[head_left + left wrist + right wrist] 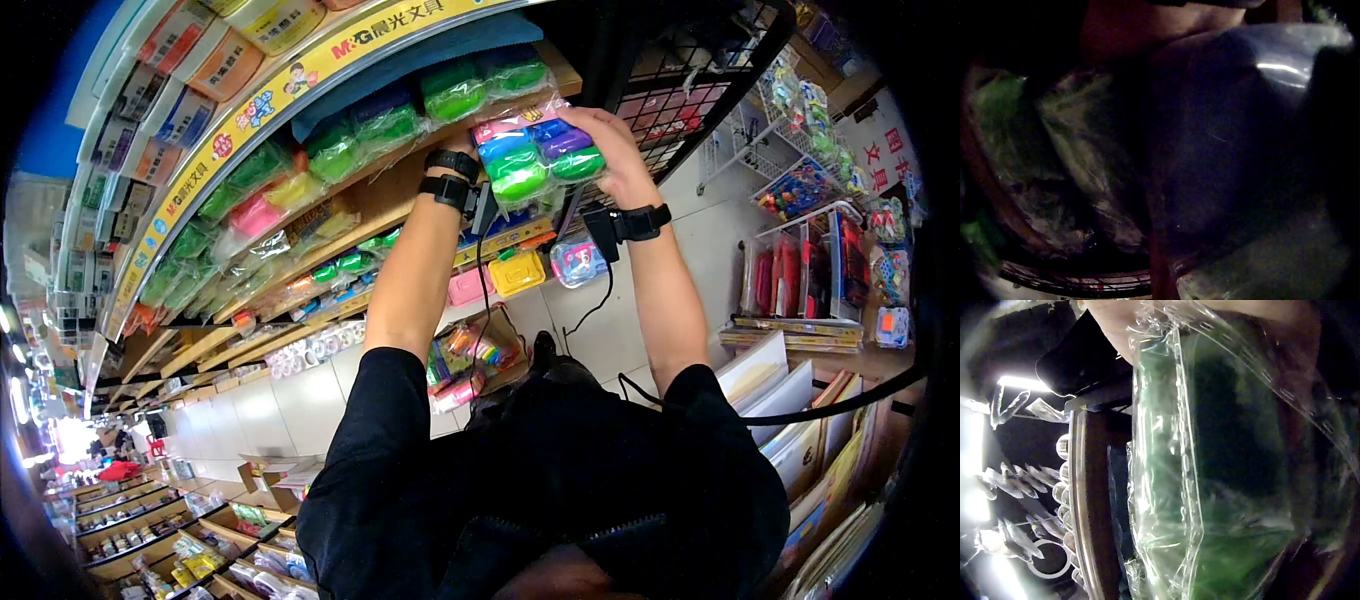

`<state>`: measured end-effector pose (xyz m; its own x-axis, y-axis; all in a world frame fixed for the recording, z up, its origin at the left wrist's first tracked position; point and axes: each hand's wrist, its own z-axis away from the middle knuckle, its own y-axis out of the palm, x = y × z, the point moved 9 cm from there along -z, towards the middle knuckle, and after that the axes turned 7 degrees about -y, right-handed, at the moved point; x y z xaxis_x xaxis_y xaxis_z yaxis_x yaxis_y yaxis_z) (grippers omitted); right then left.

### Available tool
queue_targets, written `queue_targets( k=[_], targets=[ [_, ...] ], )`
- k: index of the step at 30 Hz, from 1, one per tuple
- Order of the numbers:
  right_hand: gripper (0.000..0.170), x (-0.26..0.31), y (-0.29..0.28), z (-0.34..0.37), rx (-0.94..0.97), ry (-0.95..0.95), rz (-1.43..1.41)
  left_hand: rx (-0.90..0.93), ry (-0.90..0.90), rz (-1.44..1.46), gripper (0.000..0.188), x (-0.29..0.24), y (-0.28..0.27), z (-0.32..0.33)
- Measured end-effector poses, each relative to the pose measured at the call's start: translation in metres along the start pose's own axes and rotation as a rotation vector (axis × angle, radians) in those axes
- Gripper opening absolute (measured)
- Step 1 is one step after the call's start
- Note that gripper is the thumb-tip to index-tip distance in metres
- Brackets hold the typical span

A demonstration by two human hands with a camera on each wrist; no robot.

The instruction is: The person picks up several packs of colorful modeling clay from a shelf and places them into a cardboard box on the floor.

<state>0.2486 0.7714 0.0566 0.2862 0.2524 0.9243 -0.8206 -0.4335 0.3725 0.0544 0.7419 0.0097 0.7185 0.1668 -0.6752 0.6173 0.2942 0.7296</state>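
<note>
Gleaming, clear-wrapped pack (520,172), pink-topped, blue, purple, green, clasped by right grip (622,160); left grip (459,143) obscured, state unclear.

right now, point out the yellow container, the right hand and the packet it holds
Yellow container (517,272), head view, its middle.
Right hand (622,160), head view, its middle.
Packet (539,156), head view, front middle.

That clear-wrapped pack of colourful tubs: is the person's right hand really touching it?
Touching. The head view shows the right hand with its fingers over the edge of the pack; the right wrist view shows skin against the wrap.
</note>
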Motion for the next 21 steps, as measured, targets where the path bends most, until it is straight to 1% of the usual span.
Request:
queue_targets(
  k=[1, 3, 4, 5, 7, 8, 9, 11, 12, 14, 15, 17, 18, 19, 21],
  targets=[
    [0.021, -0.002, -0.003, 0.004, 0.001, -0.005, 0.008, -0.011, 0.005, 0.002, 0.031, -0.001, -0.003, -0.002],
    [0.02, -0.003, 0.002, 0.011, 0.121, 0.044, -0.262, -0.042, 0.019, 0.005, 0.032, -0.001, -0.008, -0.003],
    [0.022, 0.008, 0.0, 0.023, 0.122, -0.068, -0.249, -0.068, 0.035, 0.013, 0.032, -0.002, -0.011, 0.002],
    [0.035, 0.018, -0.003, 0.038, 0.11, -0.193, -0.17, -0.105, 0.055, 0.025, 0.032, 0.0, -0.015, 0.008],
    [0.048, 0.019, -0.015, 0.056, 0.098, -0.322, 0.162, -0.177, 0.122, -0.004, 0.033, 0.0, -0.014, 0.033],
    [0.054, 0.025, -0.009, 0.068, 0.136, -0.384, 0.182, -0.217, 0.163, -0.094, 0.033, -0.004, -0.004, 0.052],
    [0.061, 0.029, -0.001, 0.077, 0.174, -0.447, 0.201, -0.186, 0.307, -0.183, 0.031, -0.011, 0.003, 0.059],
    [0.062, 0.024, 0.004, 0.081, 0.153, -0.436, 0.205, -0.162, 0.325, -0.169, 0.03, -0.006, 0.003, 0.066],
    [0.059, 0.019, 0.004, 0.078, 0.14, -0.428, 0.186, -0.159, 0.328, -0.17, 0.03, -0.01, 0.014, 0.072],
    [0.054, 0.016, 0.004, 0.076, 0.101, -0.431, 0.187, -0.32, 0.359, -0.298, 0.03, -0.024, 0.023, 0.086],
    [0.054, 0.016, 0.008, 0.076, 0.103, -0.435, 0.186, -0.318, 0.363, -0.299, 0.03, -0.025, 0.018, 0.08],
    [0.054, 0.009, 0.013, 0.079, 0.082, -0.406, 0.204, -0.453, 0.275, -0.369, 0.031, -0.021, -0.016, 0.068],
    [0.053, 0.003, 0.013, 0.077, 0.063, -0.395, 0.173, -0.464, 0.252, -0.462, 0.032, -0.034, 0.006, 0.081],
    [0.053, 0.003, 0.013, 0.076, 0.06, -0.393, 0.172, -0.463, 0.249, -0.464, 0.032, -0.034, 0.008, 0.08],
    [0.053, 0.004, 0.018, 0.072, 0.085, -0.392, 0.142, -0.38, 0.329, -0.284, 0.034, -0.037, 0.012, 0.079]
  ],
)
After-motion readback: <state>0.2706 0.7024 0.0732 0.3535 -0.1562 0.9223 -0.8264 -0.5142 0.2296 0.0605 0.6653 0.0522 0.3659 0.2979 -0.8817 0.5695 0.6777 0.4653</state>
